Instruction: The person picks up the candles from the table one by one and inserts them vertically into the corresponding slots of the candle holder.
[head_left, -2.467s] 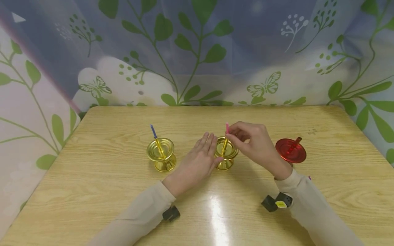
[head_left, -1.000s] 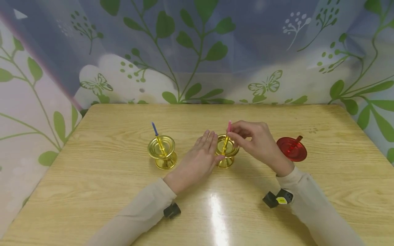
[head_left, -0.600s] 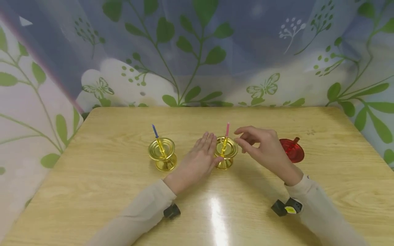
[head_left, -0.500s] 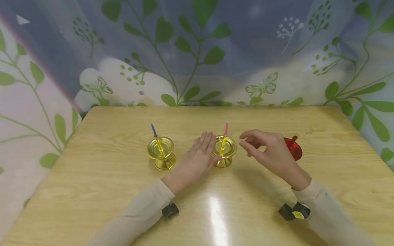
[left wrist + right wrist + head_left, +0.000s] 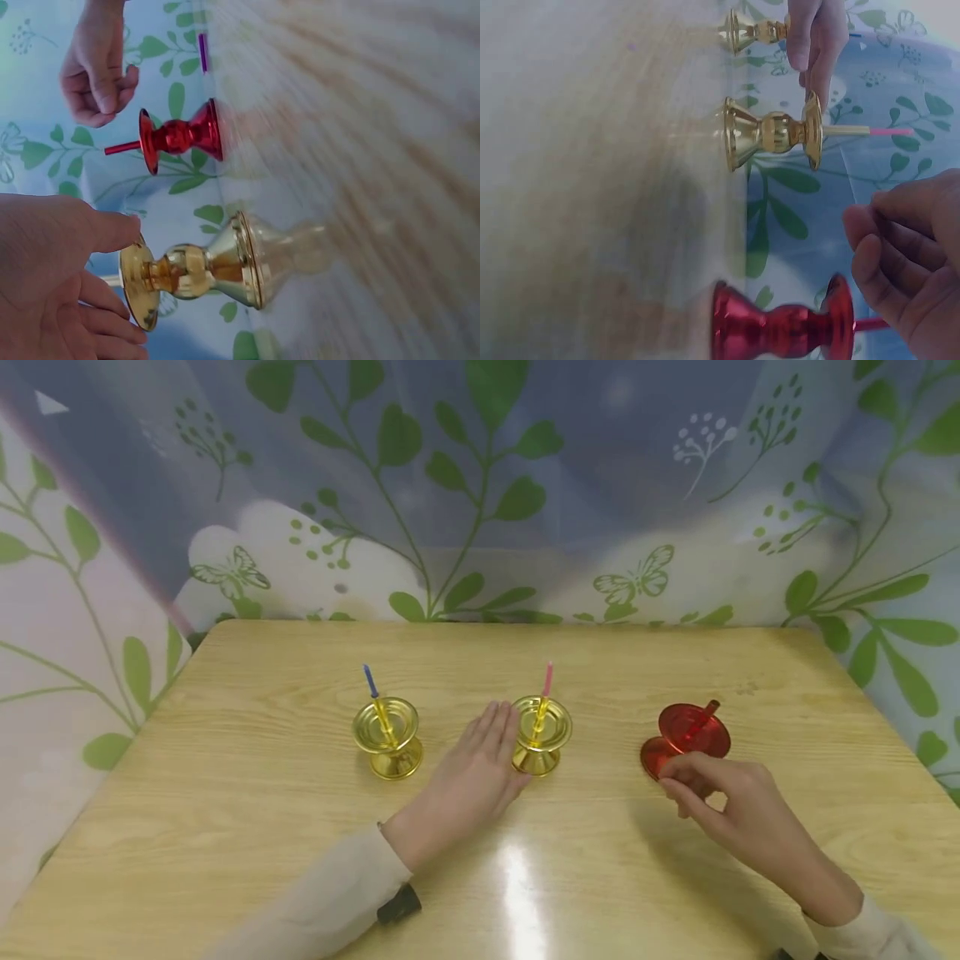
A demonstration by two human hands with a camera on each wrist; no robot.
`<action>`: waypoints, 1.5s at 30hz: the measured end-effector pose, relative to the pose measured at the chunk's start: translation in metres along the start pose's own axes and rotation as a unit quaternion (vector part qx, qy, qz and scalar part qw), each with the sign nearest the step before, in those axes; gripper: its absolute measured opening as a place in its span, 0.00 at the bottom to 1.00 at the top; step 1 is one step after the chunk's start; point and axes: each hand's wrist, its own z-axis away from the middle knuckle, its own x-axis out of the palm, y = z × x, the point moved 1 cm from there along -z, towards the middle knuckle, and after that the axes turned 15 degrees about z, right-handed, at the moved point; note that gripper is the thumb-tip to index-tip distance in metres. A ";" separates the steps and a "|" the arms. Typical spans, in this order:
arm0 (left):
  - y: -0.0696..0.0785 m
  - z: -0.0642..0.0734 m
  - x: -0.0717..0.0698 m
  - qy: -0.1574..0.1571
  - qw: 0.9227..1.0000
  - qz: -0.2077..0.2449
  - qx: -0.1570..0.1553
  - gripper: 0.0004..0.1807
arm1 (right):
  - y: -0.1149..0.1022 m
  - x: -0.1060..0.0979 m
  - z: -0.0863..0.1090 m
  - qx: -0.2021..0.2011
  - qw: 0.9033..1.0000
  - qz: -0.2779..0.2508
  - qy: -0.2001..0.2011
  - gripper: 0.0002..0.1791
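My left hand (image 5: 472,777) lies with straight fingers against the near left side of the middle gold candle holder (image 5: 536,760), its fingertips right at the dish rim. A pink candle (image 5: 548,679) stands in that holder's tube. My right hand (image 5: 738,810) is in the air just in front of the red candle holder (image 5: 693,727), fingers loosely bent with nothing between them. The red holder's tube carries no candle. In the left wrist view a purple candle (image 5: 202,52) lies on the table beyond the red holder; my right hand or arm hides it in the head view.
Left of my left hand stands another gold candle holder (image 5: 396,758) with a blue candle (image 5: 371,681) in it. All three holders form a row across the wooden table (image 5: 300,652). A leaf-patterned cloth (image 5: 480,485) hangs behind the table.
My right hand has let go of the pink candle and moved right and toward me, now by the red holder. The pink candle stays upright in the gold holder. My left hand has barely shifted.
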 end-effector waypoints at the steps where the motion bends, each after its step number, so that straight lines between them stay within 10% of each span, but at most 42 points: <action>1: 0.001 0.000 0.000 0.000 1.000 0.000 0.001 0.40 | 0.002 -0.001 0.004 -0.001 1.000 0.000 0.004 0.18; 14: 0.014 -0.003 0.001 -0.011 1.000 0.018 0.001 0.38 | 0.014 -0.005 0.035 0.020 1.000 0.008 0.013 0.19; 24: -0.004 0.041 -0.003 0.011 0.998 0.038 -0.054 0.39 | 0.001 0.032 0.013 -0.026 0.996 -0.084 -0.029 0.15; 36: 0.024 0.028 -0.011 0.030 0.999 0.002 0.014 0.33 | 0.012 0.012 0.029 0.009 0.999 -0.041 -0.018 0.16; 45: 0.056 0.011 -0.016 0.096 0.985 0.052 0.135 0.24 | 0.021 -0.002 0.038 0.046 0.999 0.001 -0.004 0.17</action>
